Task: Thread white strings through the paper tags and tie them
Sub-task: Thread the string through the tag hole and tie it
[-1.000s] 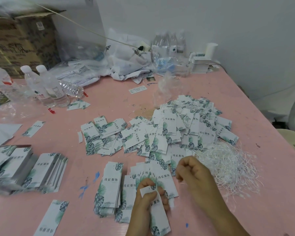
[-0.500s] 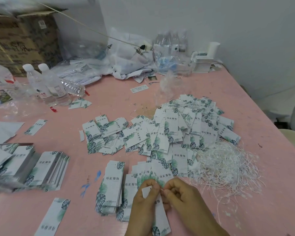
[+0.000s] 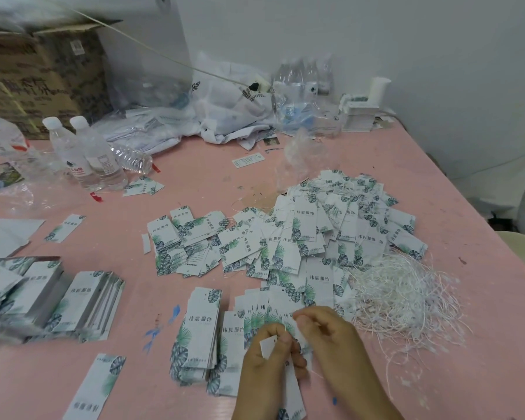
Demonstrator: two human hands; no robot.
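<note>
Two hands meet over the pink table (image 3: 437, 207): left hand (image 3: 264, 359) pinches a flat rectangular paper tag (image 3: 269, 347); right hand (image 3: 331, 338) pinches thin white string (image 3: 294, 316). Wiry strings (image 3: 406, 301) heap just right.

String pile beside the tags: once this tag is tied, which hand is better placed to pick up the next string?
Right, probably. The right hand works next to the string pile, which lies on its side of the table. The left hand grips the tag and would have to cross over.
</note>
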